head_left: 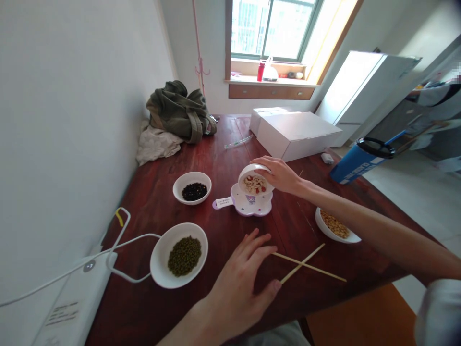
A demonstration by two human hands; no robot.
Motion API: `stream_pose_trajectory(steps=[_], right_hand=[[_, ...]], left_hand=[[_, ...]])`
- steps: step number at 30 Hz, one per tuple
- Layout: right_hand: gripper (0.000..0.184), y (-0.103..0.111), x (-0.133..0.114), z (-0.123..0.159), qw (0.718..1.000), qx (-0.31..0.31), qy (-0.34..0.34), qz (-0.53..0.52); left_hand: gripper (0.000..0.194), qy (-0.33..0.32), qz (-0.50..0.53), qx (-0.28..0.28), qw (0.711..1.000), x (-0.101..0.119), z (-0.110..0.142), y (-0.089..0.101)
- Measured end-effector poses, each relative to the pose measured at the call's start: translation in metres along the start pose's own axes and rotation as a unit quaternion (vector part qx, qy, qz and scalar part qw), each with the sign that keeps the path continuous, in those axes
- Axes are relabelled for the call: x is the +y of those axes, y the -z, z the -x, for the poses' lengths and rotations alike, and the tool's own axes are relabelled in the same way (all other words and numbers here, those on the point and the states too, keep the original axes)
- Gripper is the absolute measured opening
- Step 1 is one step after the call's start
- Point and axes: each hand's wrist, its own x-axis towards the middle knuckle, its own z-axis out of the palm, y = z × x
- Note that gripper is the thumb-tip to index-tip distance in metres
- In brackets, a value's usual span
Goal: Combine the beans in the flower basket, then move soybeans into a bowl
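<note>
My right hand (280,174) grips a small white bowl (248,169), tilted on its side above a flower-shaped dish (265,208) with a purple edge and a labelled handle. Pale flat pieces and a few red ones (254,184) lie inside the tilted bowl. My left hand (239,281) is open, fingers spread and holding nothing, close to two crossed chopsticks (312,255) on the table. Left of it stands a white bowl (161,273) of green beans (184,256). A bowl (178,186) of black beans (194,191) sits behind that one.
Under my right forearm, a bowl (321,228) of yellow beans (334,225) is partly hidden. A blue cup (355,161) stands at the right edge, near a white box (306,132). A green bag (176,110) lies back left; a white cable (135,240) runs along the left.
</note>
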Motion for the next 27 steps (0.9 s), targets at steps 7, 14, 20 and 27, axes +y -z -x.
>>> stream_pose_trajectory(steps=[7, 14, 20, 27], right_hand=[[0.048, -0.007, -0.004, 0.010, 0.989, -0.035, 0.034, 0.137], [0.067, -0.004, -0.005, 0.019, 0.954, -0.048, 0.113, 0.273], [0.038, 0.012, 0.010, 0.019, 0.988, 0.094, 0.006, 0.122], [0.038, 0.037, 0.101, 0.034, 0.940, 0.109, -0.311, -0.089]], left_hand=[[0.039, 0.015, 0.022, 0.036, 0.999, -0.010, 0.004, 0.010], [0.033, -0.016, -0.005, 0.089, 0.996, -0.023, 0.001, 0.002], [0.027, -0.005, -0.023, 0.149, 0.989, -0.026, 0.001, 0.002], [0.033, -0.014, -0.032, 0.139, 0.990, -0.023, 0.000, -0.002]])
